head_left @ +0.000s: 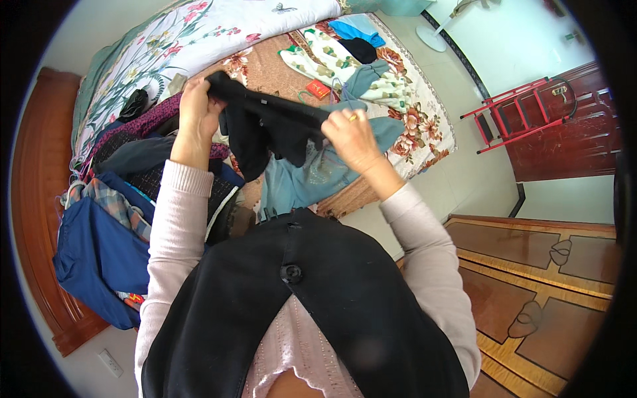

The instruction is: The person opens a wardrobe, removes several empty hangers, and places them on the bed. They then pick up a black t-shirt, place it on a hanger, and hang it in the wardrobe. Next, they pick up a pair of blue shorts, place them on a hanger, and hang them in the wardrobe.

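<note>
Between my two hands a black garment (249, 142) is stretched out over the bed. Its straight band-like upper edge has a small pale tag, and darker folds hang below it; whether it is trousers or something else I cannot tell. My left hand (198, 106) grips the band's left end, fingers closed. At the other end my right hand (352, 138) pinches the band, with a ring on one finger. Beneath and beyond the black garment lies a grey-blue garment (302, 182) with a glittery patch. A small red packet (318, 89) rests on the bed near my right hand.
Clothes are heaped at the left, with a dark blue garment (99, 239) hanging down. Patterned white-and-green clothing (325, 56) lies farther up the bed (434, 113). At the right are a red step ladder (524, 113), a fan's base (431, 38) and wooden cabinet doors (494, 298).
</note>
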Demonstrator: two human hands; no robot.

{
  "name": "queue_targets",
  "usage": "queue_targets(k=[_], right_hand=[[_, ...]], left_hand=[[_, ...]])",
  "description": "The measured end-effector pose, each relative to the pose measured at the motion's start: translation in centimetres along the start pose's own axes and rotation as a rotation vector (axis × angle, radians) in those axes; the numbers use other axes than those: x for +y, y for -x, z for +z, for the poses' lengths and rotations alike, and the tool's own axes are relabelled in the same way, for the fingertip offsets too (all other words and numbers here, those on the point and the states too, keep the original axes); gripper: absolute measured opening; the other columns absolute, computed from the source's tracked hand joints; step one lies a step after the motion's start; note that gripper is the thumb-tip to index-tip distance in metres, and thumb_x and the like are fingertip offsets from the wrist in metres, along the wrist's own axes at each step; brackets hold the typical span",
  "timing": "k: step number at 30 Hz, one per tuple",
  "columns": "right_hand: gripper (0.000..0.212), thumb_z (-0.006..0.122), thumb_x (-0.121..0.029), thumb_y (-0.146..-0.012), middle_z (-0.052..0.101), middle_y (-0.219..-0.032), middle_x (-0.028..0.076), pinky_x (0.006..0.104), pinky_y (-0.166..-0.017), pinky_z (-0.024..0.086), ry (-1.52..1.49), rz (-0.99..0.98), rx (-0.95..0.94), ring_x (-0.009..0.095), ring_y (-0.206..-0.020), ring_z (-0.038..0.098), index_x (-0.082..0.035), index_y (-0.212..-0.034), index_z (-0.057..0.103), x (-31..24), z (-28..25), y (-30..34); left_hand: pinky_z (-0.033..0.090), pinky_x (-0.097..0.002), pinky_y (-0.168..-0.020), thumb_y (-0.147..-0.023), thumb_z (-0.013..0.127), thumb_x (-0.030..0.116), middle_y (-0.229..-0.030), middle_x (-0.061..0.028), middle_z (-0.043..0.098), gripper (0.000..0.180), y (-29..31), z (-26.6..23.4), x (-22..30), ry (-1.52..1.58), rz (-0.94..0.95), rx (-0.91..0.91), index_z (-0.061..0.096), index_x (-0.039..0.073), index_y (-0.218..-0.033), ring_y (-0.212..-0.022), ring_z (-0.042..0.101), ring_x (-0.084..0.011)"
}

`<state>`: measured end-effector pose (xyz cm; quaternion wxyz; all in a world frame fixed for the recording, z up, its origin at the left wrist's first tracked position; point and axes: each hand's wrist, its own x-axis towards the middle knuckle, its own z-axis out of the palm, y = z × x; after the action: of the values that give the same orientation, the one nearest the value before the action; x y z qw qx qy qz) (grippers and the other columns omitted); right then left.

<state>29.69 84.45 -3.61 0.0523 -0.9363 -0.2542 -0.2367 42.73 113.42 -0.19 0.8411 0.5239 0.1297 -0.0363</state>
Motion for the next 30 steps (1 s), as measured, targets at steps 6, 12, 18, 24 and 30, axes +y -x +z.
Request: queue_targets(k=[6,12,18,24,30], right_hand=[[0.015,0.059,-0.005,-0.071,0.052,-0.084,0.005,0.0393,-0.075,0.04,-0.177,0.17,-0.114,0.026,-0.087,0.053,-0.012,-0.084,0.056,1.4,7.2,5.2],[0.029,0.059,-0.003,-0.068,0.058,-0.098,0.013,0.0476,-0.084,0.043,-0.626,0.57,-0.087,0.036,-0.099,0.054,-0.007,-0.096,0.058,5.6,17.2,11.2],[0.058,0.065,-0.014,-0.081,0.054,-0.117,0.02,0.0464,-0.09,0.043,-0.05,0.922,-0.576,0.037,-0.109,0.054,-0.01,-0.135,0.043,8.9,19.3,16.0],[0.076,0.066,-0.022,-0.081,0.052,-0.118,0.021,0.0462,-0.093,0.04,-0.045,0.96,-0.811,0.037,-0.111,0.053,-0.008,-0.147,0.031,10.4,22.4,17.6],[0.069,0.06,-0.017,-0.083,0.057,-0.11,0.024,0.0429,-0.084,0.048,-0.265,1.069,-0.507,0.035,-0.101,0.061,0.0,-0.144,0.031,9.8,20.7,14.3]], left_hand=[[0.055,-0.0335,-0.067,-0.091,0.044,-0.001,-0.089,-0.0076,0.064,0.015,-1.1,-0.2,-6.3,-0.206,-0.001,0.09,0.054,0.004,-0.101,-0.077,0.063,-0.0185],[0.046,-0.0245,-0.064,-0.085,0.057,0.002,-0.083,-0.0023,0.059,0.01,0.9,2.1,-11.3,-0.552,-0.147,-0.01,0.057,0.003,-0.094,-0.072,0.057,-0.0124],[0.043,-0.0225,-0.06,-0.084,0.06,0.006,-0.076,0.0013,0.057,0.003,1.6,2.8,-11.0,-0.542,-0.279,0.037,0.059,0.004,-0.086,-0.066,0.052,-0.0079],[0.047,-0.024,-0.066,-0.088,0.057,0.011,-0.081,0.0012,0.061,0.008,1.6,1.7,-8.8,-0.473,-0.259,0.15,0.06,0.007,-0.094,-0.072,0.058,-0.0102],[0.048,-0.0256,-0.068,-0.089,0.057,0.012,-0.083,-0.0003,0.062,0.011,1.4,-0.4,-7.6,-0.468,-0.14,0.171,0.061,0.005,-0.096,-0.075,0.059,-0.0116]])
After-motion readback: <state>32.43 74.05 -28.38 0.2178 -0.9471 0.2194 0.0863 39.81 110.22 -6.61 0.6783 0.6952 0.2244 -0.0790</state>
